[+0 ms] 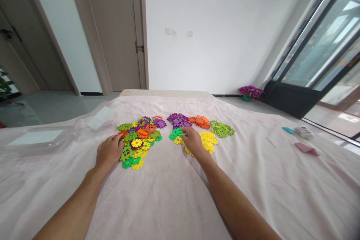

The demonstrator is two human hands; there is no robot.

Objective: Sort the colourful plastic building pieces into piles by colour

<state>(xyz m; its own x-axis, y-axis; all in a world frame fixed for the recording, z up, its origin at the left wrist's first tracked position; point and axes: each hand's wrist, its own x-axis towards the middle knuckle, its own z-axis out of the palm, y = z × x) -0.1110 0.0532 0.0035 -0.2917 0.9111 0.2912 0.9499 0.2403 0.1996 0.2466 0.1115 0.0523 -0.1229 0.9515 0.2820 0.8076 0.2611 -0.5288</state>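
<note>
A mixed pile of plastic linking pieces (pixel 140 133), in green, yellow, orange and purple, lies left of centre. My left hand (pixel 109 152) rests against its left edge, fingers stretched out and touching an orange piece (pixel 122 135). To the right, my right hand (pixel 192 141) pinches a green flower-shaped piece (pixel 183 134) over a small green cluster (pixel 175 134). Sorted by colour around that hand are purple pieces (pixel 179 119), orange pieces (pixel 202 121), light green pieces (pixel 222 129) and yellow pieces (pixel 208 141). The hand and forearm hide part of the yellow group.
A pale pink cloth (pixel 168 202) covers the surface, with wrinkles. Clear plastic containers (pixel 36 138) stand at the left. On the right lie a blue object (pixel 288 130), a small whitish box (pixel 303 132), a pink folded piece (pixel 306 149) and a thin stick (pixel 271 142).
</note>
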